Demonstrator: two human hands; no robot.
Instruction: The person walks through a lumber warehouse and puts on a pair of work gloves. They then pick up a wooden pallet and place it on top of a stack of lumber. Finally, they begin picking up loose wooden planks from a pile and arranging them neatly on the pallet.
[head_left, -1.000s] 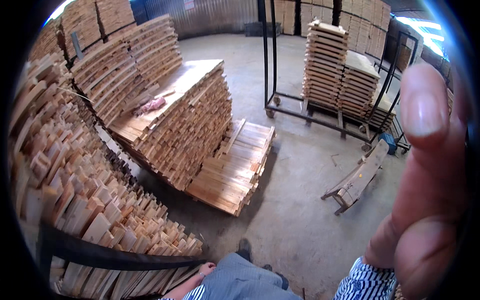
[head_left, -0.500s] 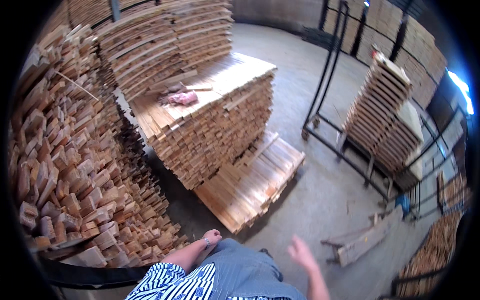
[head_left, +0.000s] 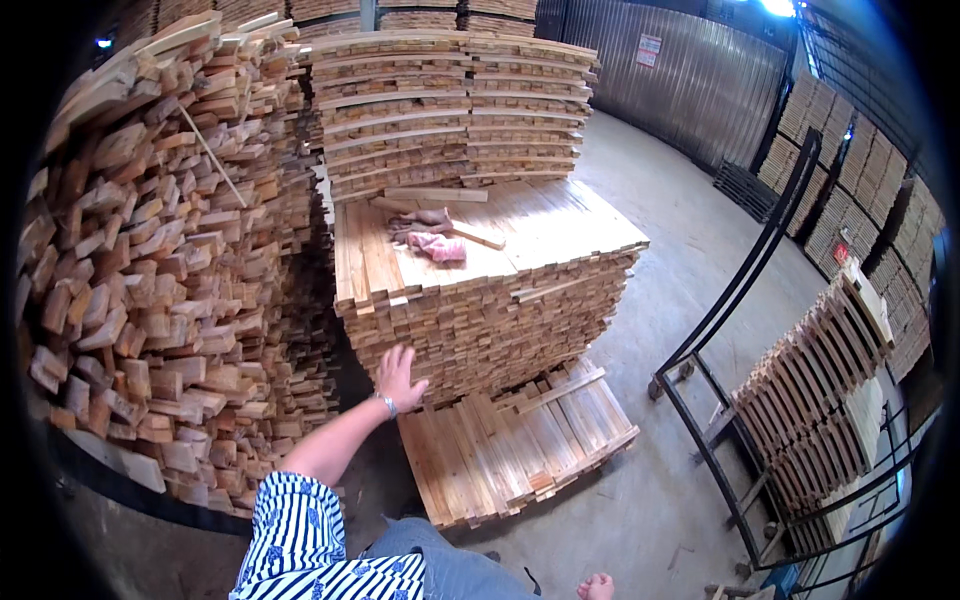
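Note:
My left hand (head_left: 398, 380) reaches forward with its fingers spread and holds nothing. It appears in front of the side of a tall stack of wood strips (head_left: 490, 325); I cannot tell whether it touches the stack. On the stack's flat top lie a crumpled pink cloth or glove (head_left: 437, 248), a brownish glove-like bundle (head_left: 425, 217) and short loose wood pieces (head_left: 478, 236). A lower stack of boards (head_left: 520, 440) sits at the near side of the tall one. At the bottom edge my right hand (head_left: 596, 587) shows only partly, fingers curled, with nothing visible in it.
A heap of wood blocks (head_left: 180, 350) rises at the left, above a dark curved rail (head_left: 150, 505). Behind the tall stack stand higher layered boards (head_left: 450, 110). To the right, a black metal cart frame (head_left: 715, 480) stands beside stacked slats (head_left: 810, 390) on the concrete floor (head_left: 670, 350).
My left hand has risen forward from beside my thigh and its fingers have spread. My right hand has dropped toward the bottom edge. The view has swung up and left, nearer the stacks.

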